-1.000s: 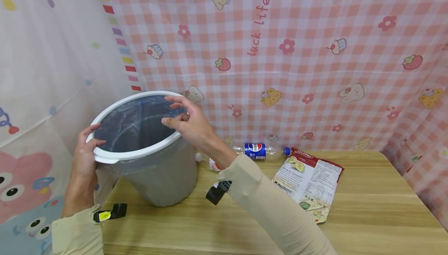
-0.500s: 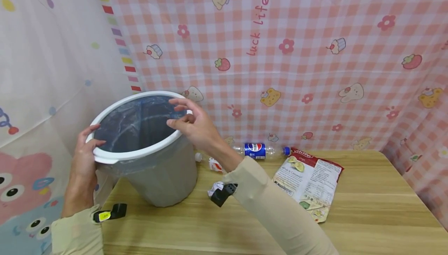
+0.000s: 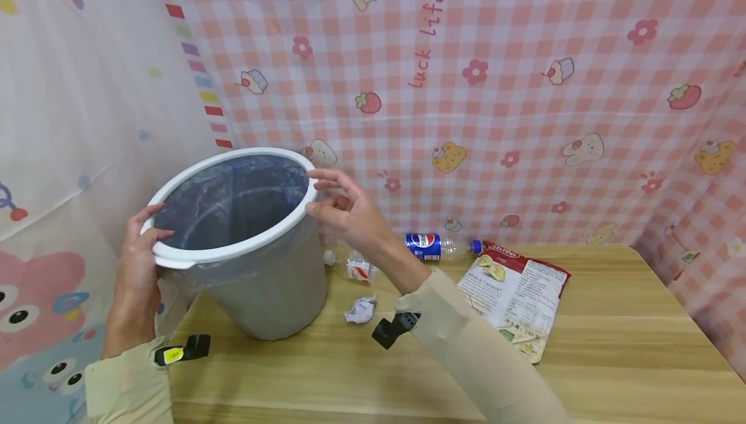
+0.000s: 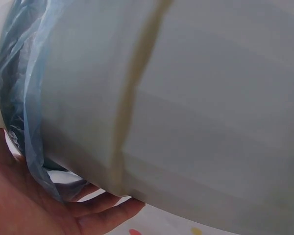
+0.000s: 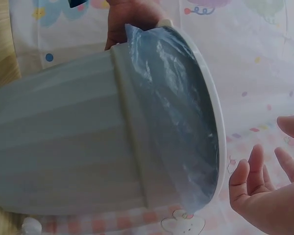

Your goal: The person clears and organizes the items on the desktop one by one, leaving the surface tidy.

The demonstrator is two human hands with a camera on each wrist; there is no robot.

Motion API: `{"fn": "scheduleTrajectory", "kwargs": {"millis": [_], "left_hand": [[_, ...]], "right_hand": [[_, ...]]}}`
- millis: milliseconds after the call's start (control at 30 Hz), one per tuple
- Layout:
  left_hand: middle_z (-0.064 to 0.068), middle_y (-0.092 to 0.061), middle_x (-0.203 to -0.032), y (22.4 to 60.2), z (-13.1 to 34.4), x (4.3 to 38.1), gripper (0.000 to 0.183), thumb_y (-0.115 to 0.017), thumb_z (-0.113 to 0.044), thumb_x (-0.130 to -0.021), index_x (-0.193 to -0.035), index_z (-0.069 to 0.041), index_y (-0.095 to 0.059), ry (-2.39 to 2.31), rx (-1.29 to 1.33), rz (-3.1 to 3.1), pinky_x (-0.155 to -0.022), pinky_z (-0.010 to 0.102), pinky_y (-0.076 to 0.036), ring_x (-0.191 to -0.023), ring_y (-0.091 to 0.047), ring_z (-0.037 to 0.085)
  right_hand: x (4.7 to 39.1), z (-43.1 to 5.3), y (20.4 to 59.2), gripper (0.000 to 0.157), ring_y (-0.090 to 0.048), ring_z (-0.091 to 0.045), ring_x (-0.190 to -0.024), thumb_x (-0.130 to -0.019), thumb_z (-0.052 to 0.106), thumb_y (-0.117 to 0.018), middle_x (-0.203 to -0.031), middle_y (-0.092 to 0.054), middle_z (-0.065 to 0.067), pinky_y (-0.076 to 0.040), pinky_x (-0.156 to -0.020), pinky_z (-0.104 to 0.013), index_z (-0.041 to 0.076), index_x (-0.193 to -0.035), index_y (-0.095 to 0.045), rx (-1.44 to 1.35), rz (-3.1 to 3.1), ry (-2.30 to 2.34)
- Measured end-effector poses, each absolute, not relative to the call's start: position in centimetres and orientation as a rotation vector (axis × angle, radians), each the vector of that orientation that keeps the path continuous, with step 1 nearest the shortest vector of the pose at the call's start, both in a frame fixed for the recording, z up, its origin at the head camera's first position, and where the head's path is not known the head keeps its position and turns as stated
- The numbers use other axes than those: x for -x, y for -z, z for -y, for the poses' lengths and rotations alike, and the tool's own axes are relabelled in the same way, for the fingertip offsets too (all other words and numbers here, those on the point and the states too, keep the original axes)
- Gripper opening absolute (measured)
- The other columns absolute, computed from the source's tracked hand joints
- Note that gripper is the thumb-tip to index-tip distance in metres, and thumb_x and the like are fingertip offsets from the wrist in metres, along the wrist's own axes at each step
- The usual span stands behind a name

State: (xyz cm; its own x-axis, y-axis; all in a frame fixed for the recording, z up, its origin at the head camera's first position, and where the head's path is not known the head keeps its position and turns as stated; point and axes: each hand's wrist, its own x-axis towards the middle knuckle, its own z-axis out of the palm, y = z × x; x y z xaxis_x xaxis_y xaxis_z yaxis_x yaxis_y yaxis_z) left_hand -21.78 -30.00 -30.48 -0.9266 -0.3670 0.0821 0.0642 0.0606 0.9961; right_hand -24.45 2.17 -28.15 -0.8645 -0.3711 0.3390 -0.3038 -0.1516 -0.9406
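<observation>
Partly, the right forearm point(image 3: 402, 265) hides a Pepsi bottle point(image 3: 424, 246), and shadow obscures the bin's floor. The wood-grain bench point(image 3: 612, 333) backs onto a pink checked curtain point(image 3: 524, 120). At its left end is the grey bin point(image 3: 280, 291), white-rimmed, with a bluish liner point(image 5: 171, 98). The left hand point(image 3: 136, 256) grips the rim point(image 3: 233, 252); the right hand point(image 3: 350, 210), fingers loosely spread, is just beside it.

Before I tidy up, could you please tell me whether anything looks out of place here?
Yes: crumpled paper, a blue-capped bottle and a white-capped bottle, both on their sides, look like litter, yet lie on the table beside the bin.
</observation>
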Motion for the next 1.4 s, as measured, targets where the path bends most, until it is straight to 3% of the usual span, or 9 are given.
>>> {"fn": "scheduleTrajectory", "kwargs": {"millis": [233, 500, 667, 1133, 1400], "left_hand": [[0.002, -0.016, -0.162, 30.4, 30.0, 21.9, 0.049, -0.043, -0.024, -0.102, -0.149, -0.036, -0.036, 1.936, -0.309, 2.035, -0.072, 0.011, -0.046, -0.121, -0.041, 0.019], [0.002, -0.023, -0.157, 30.2, 30.0, 21.9, 0.048, -0.044, -0.02, -0.101, -0.147, -0.034, -0.038, 1.947, -0.303, 2.005, -0.07, 0.012, -0.045, -0.107, -0.048, 0.011], [0.003, -0.031, -0.148, 30.3, 30.1, 21.8, 0.046, -0.045, -0.019, -0.101, -0.144, -0.033, -0.042, 1.963, -0.291, 1.966, -0.061, 0.013, -0.046, -0.094, -0.056, 0.007], [0.003, -0.029, -0.149, 30.5, 30.3, 21.7, 0.047, -0.045, -0.018, -0.101, -0.145, -0.033, -0.041, 1.974, -0.304, 1.962, -0.063, 0.013, -0.047, -0.094, -0.056, 0.007], [0.005, -0.025, -0.154, 30.4, 30.0, 21.9, 0.048, -0.044, -0.019, -0.101, -0.146, -0.033, -0.04, 1.965, -0.308, 1.977, -0.063, 0.012, -0.046, -0.097, -0.054, 0.007]], "right_hand": [[24.4, -3.7, 29.9, 0.046, -0.057, -0.018, -0.099, -0.094, 0.014, -0.064, -0.133, -0.05, -0.011, -0.049, -0.084, -0.032, 0.014, -0.139, -0.052, 0.734, -2.034, 2.189], [24.4, -5.5, 33.1, 0.04, -0.059, -0.033, -0.104, -0.094, 0.014, -0.064, -0.13, -0.053, -0.008, -0.05, -0.082, -0.033, 0.019, -0.133, -0.057, 0.631, -2.118, 2.144], [24.4, -6.4, 35.1, 0.039, -0.059, -0.023, -0.098, -0.095, 0.011, -0.063, -0.13, -0.054, -0.011, -0.049, -0.082, -0.033, 0.015, -0.133, -0.057, 0.604, -2.121, 2.115], [24.4, -7.5, 41.0, 0.042, -0.057, -0.02, -0.098, -0.092, 0.008, -0.062, -0.126, -0.056, -0.012, -0.049, -0.08, -0.032, 0.013, -0.134, -0.057, 0.424, -2.179, 2.012], [24.4, -7.9, 44.4, 0.043, -0.059, -0.024, -0.101, -0.09, 0.012, -0.066, -0.135, -0.053, -0.02, -0.05, -0.088, -0.046, 0.01, -0.132, -0.058, 0.298, -2.212, 1.976]]}}
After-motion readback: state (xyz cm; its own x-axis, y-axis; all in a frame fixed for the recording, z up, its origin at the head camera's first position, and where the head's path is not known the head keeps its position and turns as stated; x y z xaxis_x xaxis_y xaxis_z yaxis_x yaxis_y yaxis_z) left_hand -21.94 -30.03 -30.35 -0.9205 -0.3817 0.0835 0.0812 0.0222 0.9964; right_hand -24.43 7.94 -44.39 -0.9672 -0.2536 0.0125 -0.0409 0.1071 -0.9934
